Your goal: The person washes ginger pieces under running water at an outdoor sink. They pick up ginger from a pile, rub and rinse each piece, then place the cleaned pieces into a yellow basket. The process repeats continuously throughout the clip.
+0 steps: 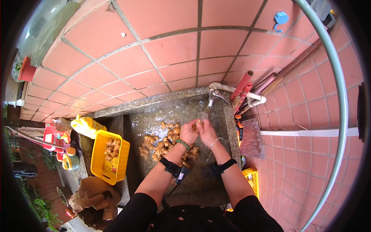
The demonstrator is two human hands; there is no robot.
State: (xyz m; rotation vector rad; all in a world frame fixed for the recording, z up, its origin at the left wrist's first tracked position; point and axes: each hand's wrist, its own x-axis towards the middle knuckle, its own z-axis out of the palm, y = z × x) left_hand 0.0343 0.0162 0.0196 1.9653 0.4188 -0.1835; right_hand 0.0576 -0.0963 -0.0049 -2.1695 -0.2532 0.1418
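My left hand (189,134) and my right hand (207,134) meet below a metal tap (214,97). Between their fingers both grip a small piece of ginger (199,124), partly covered by the fingers. Water from the tap runs down at my fingertips. Beside and under my left forearm, a heap of ginger roots (163,147) lies on the wet floor of a stone sink (213,182). Left of the sink basin, a yellow plastic basket (126,153) holds several more ginger roots (112,148) at its far end.
A yellow bag (87,126) lies behind the basket, and a torn brown cardboard box (95,195) is nearer me. Pipes (243,85) lean in the far right corner. A pale hose (337,66) arcs down the right side. Pink tiled walls (174,43) rise behind and to the right.
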